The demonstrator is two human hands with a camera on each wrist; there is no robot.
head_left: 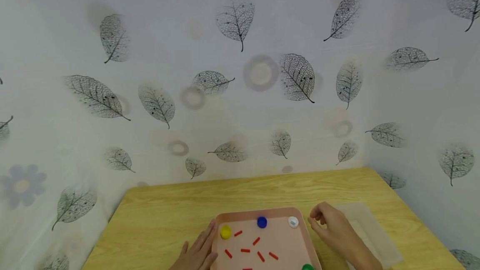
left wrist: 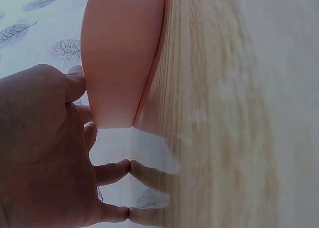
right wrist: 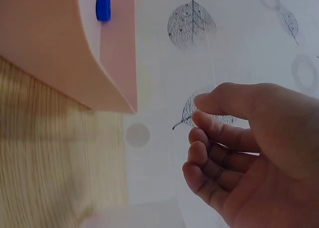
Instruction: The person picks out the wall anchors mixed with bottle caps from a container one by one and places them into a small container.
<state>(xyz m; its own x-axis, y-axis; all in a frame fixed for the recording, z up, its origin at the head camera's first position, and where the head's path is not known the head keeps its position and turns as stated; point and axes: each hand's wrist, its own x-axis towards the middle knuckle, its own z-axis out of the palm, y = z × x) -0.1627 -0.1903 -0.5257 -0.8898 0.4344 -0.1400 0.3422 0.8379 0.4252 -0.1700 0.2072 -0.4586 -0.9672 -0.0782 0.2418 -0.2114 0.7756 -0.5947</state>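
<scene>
A pink tray lies on the table with a yellow cap, a blue cap, a white cap and a green cap inside. Several short red sticks are scattered over its floor. My left hand touches the tray's left side with extended fingers; the left wrist view has two fingertips on the tabletop. Just outside the right rim hovers my right hand. Its fingers are loosely bent, thumb near the index finger, and nothing shows between them in the right wrist view.
To the right of the tray, partly behind my right forearm, lies a pale translucent sheet or flat bag. The wood-grain table meets a leaf-patterned wall at the back. The tray's near edge falls outside the head view.
</scene>
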